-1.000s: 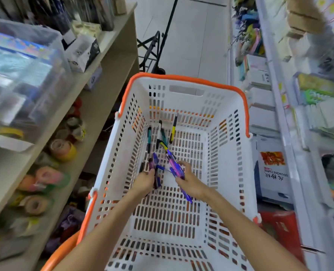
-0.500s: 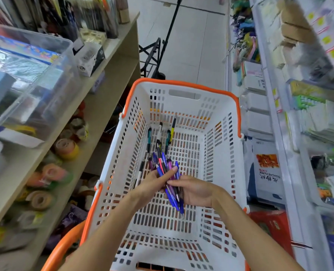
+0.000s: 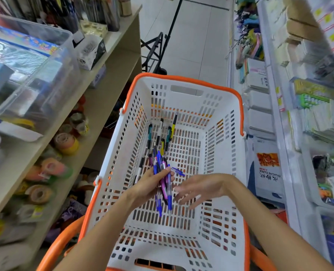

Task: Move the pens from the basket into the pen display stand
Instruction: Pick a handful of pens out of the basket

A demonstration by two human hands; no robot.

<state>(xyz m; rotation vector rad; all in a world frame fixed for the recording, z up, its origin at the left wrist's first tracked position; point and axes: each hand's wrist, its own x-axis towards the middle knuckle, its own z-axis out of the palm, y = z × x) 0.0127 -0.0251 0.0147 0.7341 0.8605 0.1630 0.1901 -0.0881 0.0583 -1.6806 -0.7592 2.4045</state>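
Both hands above the basket [image 3: 238, 153], pen bundle [image 3: 163, 180] now in left hand's [image 3: 152, 184] grip alone, right hand [image 3: 199, 189] released, fingers spread.

Pale tiled floor [image 3: 193, 42] runs between a wooden shelf [image 3: 111, 61] and white racks [image 3: 279, 98].

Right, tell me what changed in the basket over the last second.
The blue and purple pens went from the right hand into the left hand, which now holds the bunch. The right hand let go and opened beside it. The teal, yellow and black pens stayed on the basket floor.
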